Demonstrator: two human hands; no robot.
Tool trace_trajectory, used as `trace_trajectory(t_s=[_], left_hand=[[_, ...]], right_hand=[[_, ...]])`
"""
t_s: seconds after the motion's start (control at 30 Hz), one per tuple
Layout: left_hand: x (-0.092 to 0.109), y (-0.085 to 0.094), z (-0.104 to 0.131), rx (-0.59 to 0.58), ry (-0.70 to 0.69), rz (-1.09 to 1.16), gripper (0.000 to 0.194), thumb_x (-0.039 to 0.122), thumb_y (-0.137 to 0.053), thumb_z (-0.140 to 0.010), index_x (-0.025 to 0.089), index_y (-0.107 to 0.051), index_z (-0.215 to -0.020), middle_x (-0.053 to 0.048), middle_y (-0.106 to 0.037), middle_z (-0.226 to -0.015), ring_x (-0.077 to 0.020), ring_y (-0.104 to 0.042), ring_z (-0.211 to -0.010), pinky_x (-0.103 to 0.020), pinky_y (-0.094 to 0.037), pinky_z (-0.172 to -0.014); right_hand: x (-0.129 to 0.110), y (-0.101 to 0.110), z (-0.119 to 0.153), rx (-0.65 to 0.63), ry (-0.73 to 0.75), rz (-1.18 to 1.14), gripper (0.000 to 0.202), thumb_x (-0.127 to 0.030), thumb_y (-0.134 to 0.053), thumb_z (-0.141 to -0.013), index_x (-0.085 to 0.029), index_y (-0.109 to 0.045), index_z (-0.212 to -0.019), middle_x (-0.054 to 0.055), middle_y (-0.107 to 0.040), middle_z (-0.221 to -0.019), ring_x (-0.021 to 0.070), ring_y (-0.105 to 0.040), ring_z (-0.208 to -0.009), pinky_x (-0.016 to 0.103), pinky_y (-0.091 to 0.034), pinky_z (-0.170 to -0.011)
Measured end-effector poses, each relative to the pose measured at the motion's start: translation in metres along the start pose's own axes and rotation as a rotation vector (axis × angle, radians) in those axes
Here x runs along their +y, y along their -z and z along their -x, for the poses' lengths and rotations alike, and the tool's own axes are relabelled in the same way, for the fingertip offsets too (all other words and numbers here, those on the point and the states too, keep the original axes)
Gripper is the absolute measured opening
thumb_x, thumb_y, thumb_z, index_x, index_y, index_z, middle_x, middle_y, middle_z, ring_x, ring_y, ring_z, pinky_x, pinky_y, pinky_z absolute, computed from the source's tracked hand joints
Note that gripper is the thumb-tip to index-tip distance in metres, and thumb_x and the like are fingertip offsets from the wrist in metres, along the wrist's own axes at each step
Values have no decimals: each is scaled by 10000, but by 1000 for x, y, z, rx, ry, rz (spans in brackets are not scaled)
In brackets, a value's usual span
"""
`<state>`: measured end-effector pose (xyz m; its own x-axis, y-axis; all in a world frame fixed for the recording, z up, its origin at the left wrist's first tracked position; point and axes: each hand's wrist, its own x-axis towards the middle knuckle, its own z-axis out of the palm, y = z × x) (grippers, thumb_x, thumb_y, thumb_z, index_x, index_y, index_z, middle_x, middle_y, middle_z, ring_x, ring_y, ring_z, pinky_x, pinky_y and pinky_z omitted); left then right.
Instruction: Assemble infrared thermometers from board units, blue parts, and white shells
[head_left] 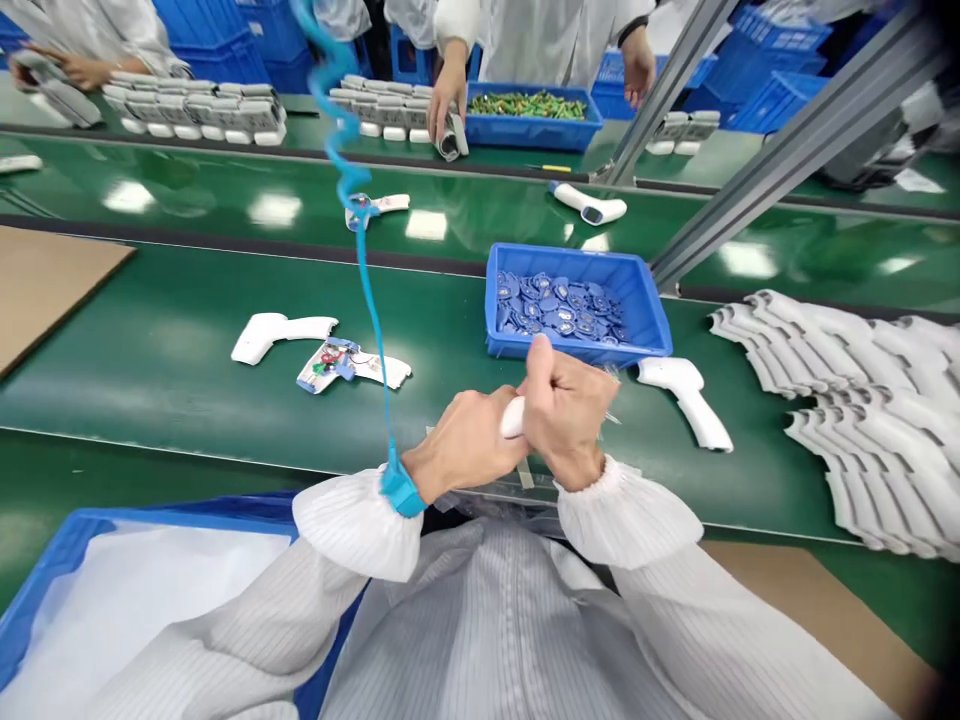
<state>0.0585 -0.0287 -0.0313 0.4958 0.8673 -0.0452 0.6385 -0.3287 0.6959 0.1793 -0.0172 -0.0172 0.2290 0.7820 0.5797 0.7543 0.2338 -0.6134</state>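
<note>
My left hand [474, 440] and my right hand [566, 405] are closed together around a white thermometer casing [513, 418]. Only its rounded end shows between them; the fingers cover the rest. A blue strap [403, 490] with a coiled cord circles my left wrist. Left of my hands lies an open thermometer half [337, 362] with wires and a circuit board, beside an empty white casing half [277, 334]. Just beyond my right hand stands a blue bin [652, 310] of small blue parts [559, 308]. A white casing half [688, 395] lies to its right.
Stacked white casings [877, 420] fill the right side of the bench. A slanted metal post [750, 190] rises behind the bin. Two thermometers, one white [589, 204] and one opened [375, 208], lie on the green belt [247, 180]. Co-workers handle devices across it.
</note>
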Motion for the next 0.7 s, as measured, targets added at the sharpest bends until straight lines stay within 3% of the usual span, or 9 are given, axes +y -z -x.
trace_trajectory(t_s=[0.1,0.2,0.3,0.4,0.5,0.6,0.7], left_hand=[[1,6,3,-20,46,171,291,444,-641,-847,185,-600,-971,-47,-732,-828,-207,-676,-659,-268,-413,-525],[2,1,5,1,27,100,281,411,-613,-866,162,-601,-997,-85,-732,-855,-239,-694,-699,-295,-433,-572],[6,-7,7,64,20,-23,252,346,-598,-857,134,-608,-995,-127,-732,-885,-281,-707,-744,-325,-446,-615],[6,-2,15,54,102,51,226,369,-590,-881,156,-614,-952,-80,-727,-833,-234,-687,-688,-293,-428,-577],[-6,20,30,-31,158,109,249,439,-607,-896,193,-637,-883,-8,-703,-763,-179,-640,-627,-269,-409,-551],[-23,40,41,-3,106,11,184,288,-649,-865,228,-650,-1039,1,-730,-965,-190,-680,-813,-278,-482,-685],[-28,40,36,72,-23,-287,504,75,-617,-787,214,-556,-1267,-67,-687,-1215,-256,-644,-1088,-370,-486,-922]], right_hand=[[2,10,-5,7,-119,-33,571,-369,-449,-1008,-191,-518,-470,-22,-498,-440,87,-448,-435,273,-298,-517],[1,13,-1,-175,-18,25,552,-407,-454,-1002,-190,-545,-503,-3,-558,-496,101,-487,-486,275,-309,-544],[0,10,6,-200,14,99,576,-377,-402,-1013,-187,-571,-496,29,-589,-503,113,-511,-480,285,-313,-550],[5,12,-2,-327,46,74,579,-379,-415,-1011,-185,-606,-501,34,-626,-524,119,-561,-518,276,-331,-563],[29,18,-38,-508,35,60,486,-395,-462,-1007,-181,-710,-648,13,-695,-632,122,-608,-589,251,-381,-601],[63,12,-90,-561,75,157,214,-218,-564,-947,-159,-762,-1001,44,-761,-927,154,-660,-776,264,-446,-756],[86,-18,-129,-638,148,178,294,-128,-643,-879,-175,-737,-1153,75,-742,-1100,175,-662,-930,276,-447,-864]])
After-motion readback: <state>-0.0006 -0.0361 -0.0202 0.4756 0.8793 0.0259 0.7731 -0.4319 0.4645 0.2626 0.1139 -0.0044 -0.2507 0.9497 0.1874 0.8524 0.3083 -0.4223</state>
